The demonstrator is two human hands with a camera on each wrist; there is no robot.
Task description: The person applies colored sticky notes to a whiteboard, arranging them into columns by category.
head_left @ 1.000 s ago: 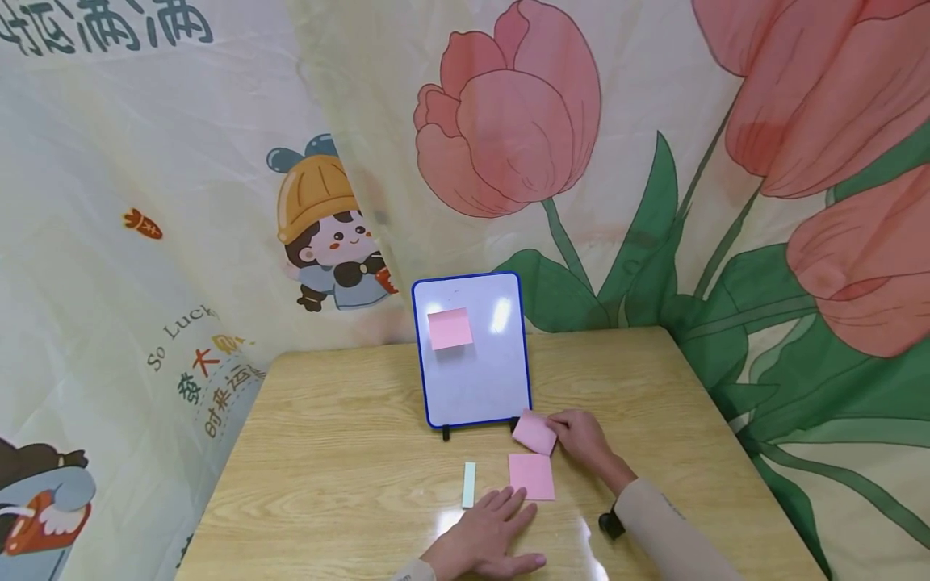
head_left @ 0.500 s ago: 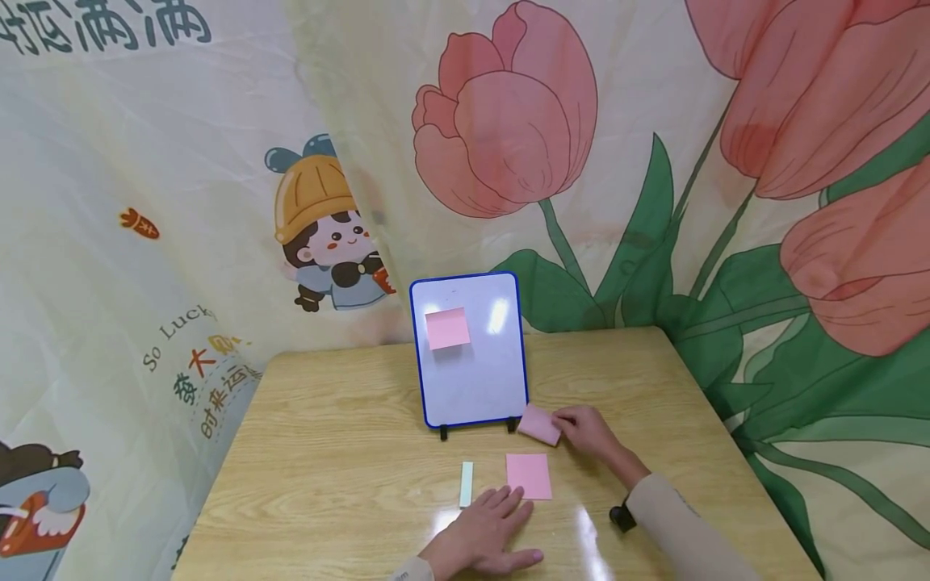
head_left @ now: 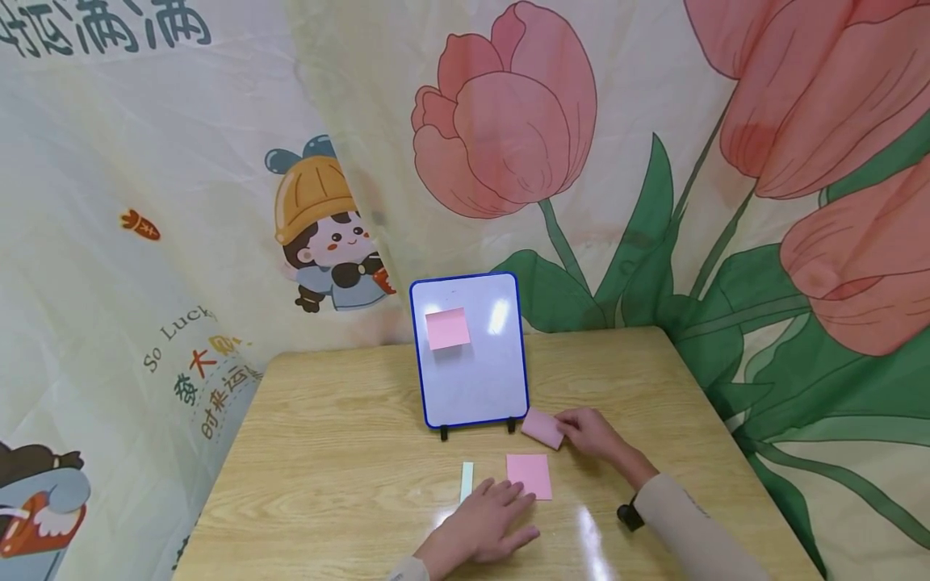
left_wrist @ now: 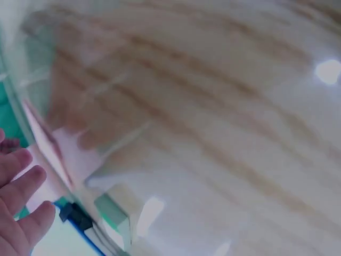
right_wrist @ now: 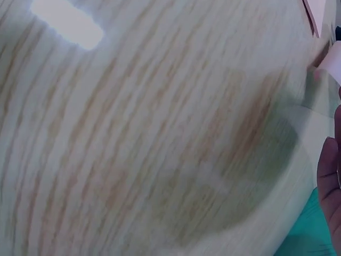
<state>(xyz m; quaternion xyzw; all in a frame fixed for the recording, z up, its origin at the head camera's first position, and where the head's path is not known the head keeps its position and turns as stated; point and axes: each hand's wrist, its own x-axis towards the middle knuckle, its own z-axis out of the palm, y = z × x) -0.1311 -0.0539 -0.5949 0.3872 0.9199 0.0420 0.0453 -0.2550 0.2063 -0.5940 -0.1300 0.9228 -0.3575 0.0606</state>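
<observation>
My right hand [head_left: 592,432] pinches a pink sticky note [head_left: 542,428] by its right side, beside the lower right corner of a small whiteboard [head_left: 475,379]. The held note is bent and tilted; part of it shows at the right edge of the right wrist view, near the fingers [right_wrist: 329,170]. My left hand [head_left: 488,516] lies palm down with straight, spread fingers. Its fingertips overlap the near left corner of a square pink sticky note pad [head_left: 530,474]. To the left, a pale green strip [head_left: 467,478] has its lower end hidden by that hand.
Another pink sticky note [head_left: 448,328] is stuck on the upper left of the whiteboard, which stands on black feet [head_left: 444,433]. The wooden table [head_left: 327,460] reaches back to a printed cloth [head_left: 617,73] with tulips. A black wrist device [head_left: 630,516] sits at the right sleeve.
My right hand has drawn the pinched note rightward, away from the pad. The left hand has shifted slightly forward and now covers the end of the green strip.
</observation>
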